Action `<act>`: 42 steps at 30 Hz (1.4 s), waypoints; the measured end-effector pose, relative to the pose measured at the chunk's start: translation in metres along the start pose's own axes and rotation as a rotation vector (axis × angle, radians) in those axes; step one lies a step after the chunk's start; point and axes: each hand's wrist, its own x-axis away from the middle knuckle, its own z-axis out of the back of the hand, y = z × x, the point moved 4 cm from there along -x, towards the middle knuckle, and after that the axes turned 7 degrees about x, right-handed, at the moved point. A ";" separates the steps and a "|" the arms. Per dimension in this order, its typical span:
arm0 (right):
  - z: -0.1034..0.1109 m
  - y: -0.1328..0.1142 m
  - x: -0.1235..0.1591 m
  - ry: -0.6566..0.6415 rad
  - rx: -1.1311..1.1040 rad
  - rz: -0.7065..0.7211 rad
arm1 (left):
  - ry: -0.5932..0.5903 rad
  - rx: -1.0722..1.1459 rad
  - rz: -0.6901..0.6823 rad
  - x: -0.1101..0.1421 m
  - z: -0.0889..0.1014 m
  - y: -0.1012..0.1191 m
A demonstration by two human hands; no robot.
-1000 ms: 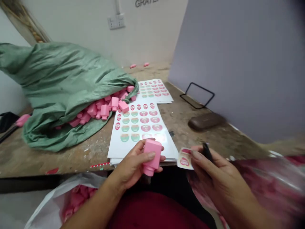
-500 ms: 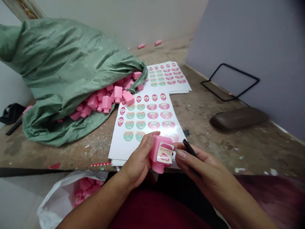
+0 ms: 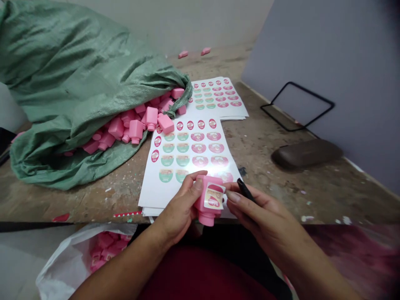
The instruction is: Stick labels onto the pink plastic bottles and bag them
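My left hand (image 3: 181,204) grips a pink plastic bottle (image 3: 208,200), which lies tilted with its cap end down. A printed oval label (image 3: 214,197) sits on the bottle's face. My right hand (image 3: 259,212) holds a slim black tool (image 3: 246,190), possibly a marker, between its fingers, and its fingertips touch the label's edge. Below the hands, stacked white sticker sheets (image 3: 184,154) lie on the bench. A second stack (image 3: 217,98) lies behind them. Pink bottles (image 3: 136,131) spill from a green woven sack (image 3: 71,83).
A white plastic bag (image 3: 62,266) holding pink bottles sits below the bench's front edge at left. On the worn wooden bench (image 3: 281,196) are a black wire frame (image 3: 296,106) and a brown case (image 3: 306,153). Two pink bottles (image 3: 192,52) lie at the back.
The label has gone from my right hand, where it stood apart from the bottle, onto the bottle's face. The bottle has tilted, and the view has shifted.
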 end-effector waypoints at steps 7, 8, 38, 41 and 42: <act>0.006 0.004 0.000 -0.002 0.040 -0.002 | -0.011 -0.012 -0.004 0.001 0.003 -0.005; 0.006 0.004 -0.001 -0.001 0.051 0.004 | -0.009 -0.013 -0.004 0.000 0.004 -0.005; -0.001 -0.015 0.015 0.125 0.444 0.479 | -0.117 -0.076 0.032 0.010 -0.010 -0.004; -0.003 -0.007 0.013 0.078 0.246 0.377 | -0.182 0.000 0.084 0.012 -0.015 -0.002; -0.004 -0.004 0.012 0.055 0.164 0.334 | -0.190 0.020 0.084 0.012 -0.016 -0.001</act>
